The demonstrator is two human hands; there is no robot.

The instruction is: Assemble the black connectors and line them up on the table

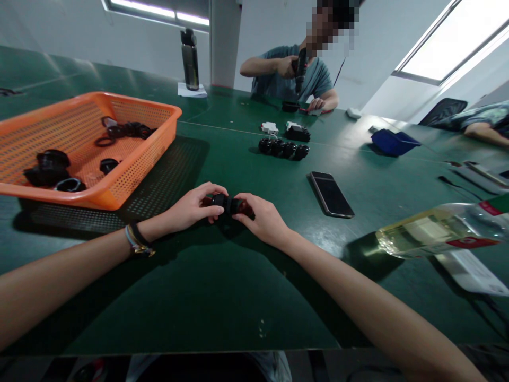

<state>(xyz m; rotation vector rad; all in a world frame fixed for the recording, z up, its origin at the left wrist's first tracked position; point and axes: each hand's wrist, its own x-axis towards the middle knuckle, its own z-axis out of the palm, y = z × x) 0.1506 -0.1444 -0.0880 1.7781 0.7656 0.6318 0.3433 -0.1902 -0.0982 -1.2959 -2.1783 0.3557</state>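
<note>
In the head view, the left hand [194, 207] and the right hand [264, 217] meet over the middle of the green table [222, 302], each closed on one end of a small black cylindrical part [228, 204]; the left hand's fingers curl over the part's left end with the thumb tucked beneath, pinching it; the right hand's fingertips are pressed on the right end, and its palm faces down; the part sits low between the two hands, close above the tabletop, though whether it touches the surface cannot be told; dark bands [137, 240] circle the left wrist; to the left of the hands an orange basket [135, 170] rests on the table, with several loose black pieces [51, 167] lying in it; to the right of the hands a dark phone [331, 194] lies flat, screen up; beyond the hands a short row of black parts [283, 148] stands in a line; at the right edge is a clear plastic bottle [437, 231] of pale liquid; farther back are a blue tray [393, 142] and an upright dark flask [190, 59]; across the table a co-worker's hand grips a dark tool [301, 69].
</note>
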